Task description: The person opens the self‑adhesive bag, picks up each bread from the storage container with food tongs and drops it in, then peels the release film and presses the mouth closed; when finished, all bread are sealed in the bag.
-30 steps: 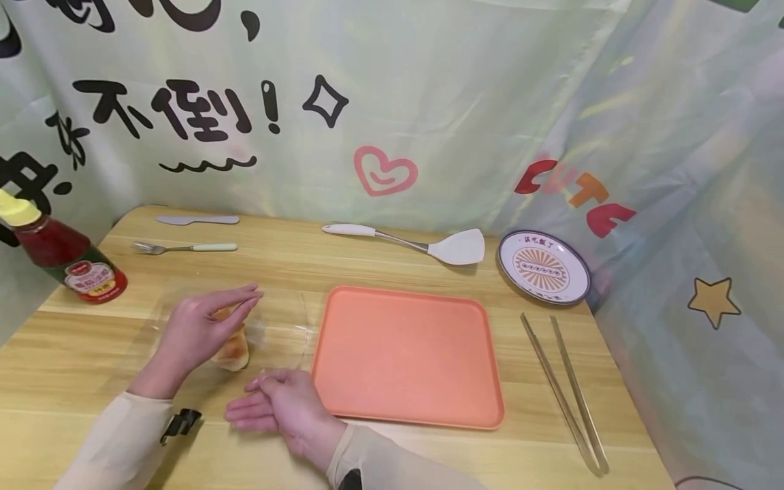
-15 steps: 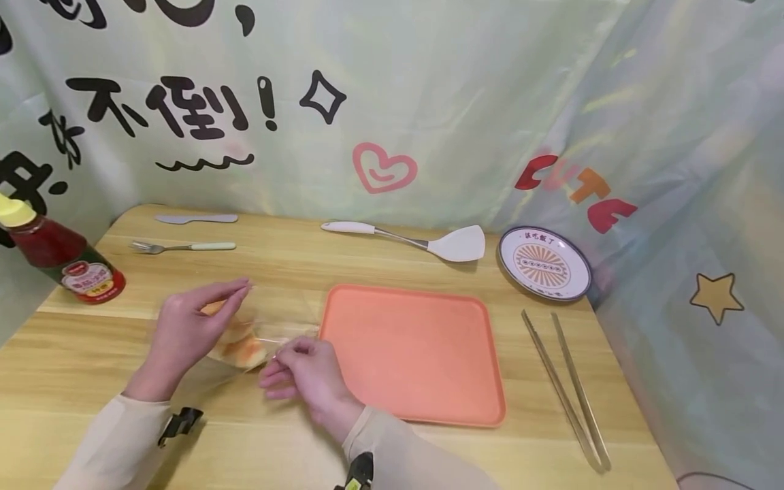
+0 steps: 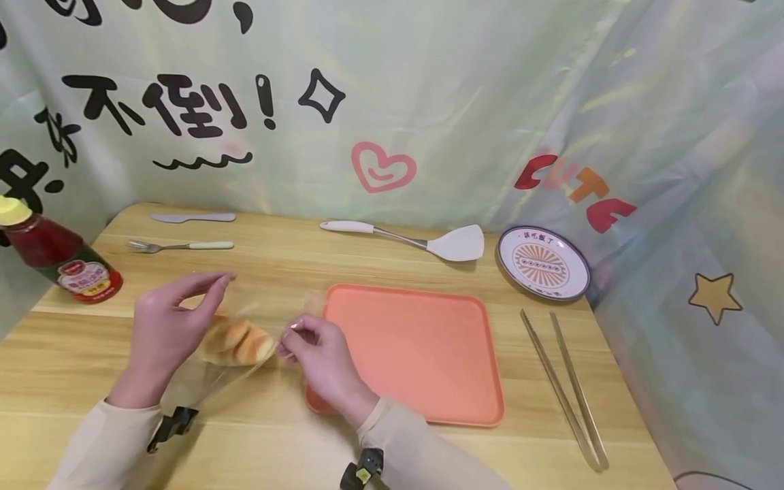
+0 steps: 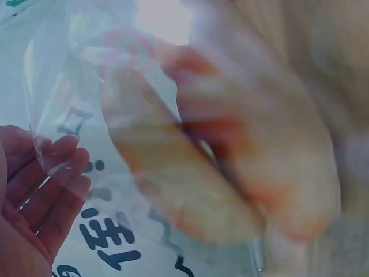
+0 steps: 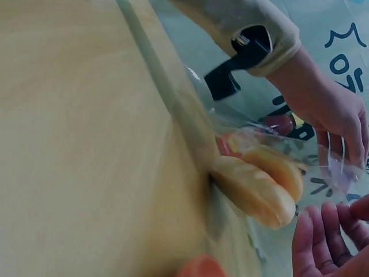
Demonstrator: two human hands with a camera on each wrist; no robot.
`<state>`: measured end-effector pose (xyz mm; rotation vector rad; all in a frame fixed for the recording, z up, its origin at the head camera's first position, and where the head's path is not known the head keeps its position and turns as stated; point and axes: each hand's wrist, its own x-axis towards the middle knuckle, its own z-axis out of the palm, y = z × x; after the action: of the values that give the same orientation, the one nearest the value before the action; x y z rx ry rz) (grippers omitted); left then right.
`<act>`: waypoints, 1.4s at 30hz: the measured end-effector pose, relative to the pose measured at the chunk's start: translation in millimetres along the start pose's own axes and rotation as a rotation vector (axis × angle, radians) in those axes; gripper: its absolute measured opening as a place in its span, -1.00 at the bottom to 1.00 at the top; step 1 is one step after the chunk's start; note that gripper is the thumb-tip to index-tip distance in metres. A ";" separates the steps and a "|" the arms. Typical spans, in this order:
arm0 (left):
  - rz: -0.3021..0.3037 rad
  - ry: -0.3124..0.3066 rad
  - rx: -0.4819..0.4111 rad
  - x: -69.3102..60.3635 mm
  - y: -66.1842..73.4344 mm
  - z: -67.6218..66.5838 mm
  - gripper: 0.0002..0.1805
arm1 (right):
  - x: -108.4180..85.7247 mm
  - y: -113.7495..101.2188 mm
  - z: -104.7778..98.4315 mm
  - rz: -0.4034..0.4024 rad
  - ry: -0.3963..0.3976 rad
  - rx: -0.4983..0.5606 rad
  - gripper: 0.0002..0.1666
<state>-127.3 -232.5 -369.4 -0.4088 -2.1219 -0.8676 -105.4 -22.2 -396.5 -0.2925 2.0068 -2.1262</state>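
Two golden bread rolls (image 3: 237, 342) lie inside a clear plastic bag (image 3: 211, 382); the left wrist view shows them up close, one roll (image 4: 184, 173) beside the other (image 4: 265, 138). My left hand (image 3: 168, 325) pinches the bag's film, thumb against fingers, to the left of and above the rolls. At their right end, my right hand (image 3: 324, 355) pinches the film with curled fingers, over the left edge of a pink tray (image 3: 410, 354). Both rolls (image 5: 253, 190) and my left hand (image 5: 340, 112) also appear in the right wrist view.
A ketchup bottle (image 3: 76, 262) stands at the far left. Behind the hands lie a knife (image 3: 192, 218), a fork (image 3: 184, 246) and a white spatula (image 3: 456, 243). A plate (image 3: 544, 263) is at the back right, with metal tongs (image 3: 566, 395) in front of it.
My right hand has moved up and right, and its fingers have closed on the bag. My left hand has shifted slightly left. The rolls have moved rightward and show more fully.
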 end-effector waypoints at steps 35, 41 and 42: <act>0.146 0.126 -0.442 25.6 103.2 38.0 -0.84 | -14.1 -88.8 -101.4 -0.693 0.181 -0.076 -0.87; 0.079 0.041 -0.539 20.5 100.7 45.7 -0.91 | -21.7 -97.0 -106.9 -0.752 0.196 -0.054 -0.86; 0.061 0.029 -0.560 19.7 98.8 47.2 -0.90 | -22.8 -98.1 -107.6 -0.756 0.202 -0.051 -0.86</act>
<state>-112.4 -128.9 -331.6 -0.7341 -1.8033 -1.4207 -114.8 92.8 -304.8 -1.0216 2.3151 -2.5998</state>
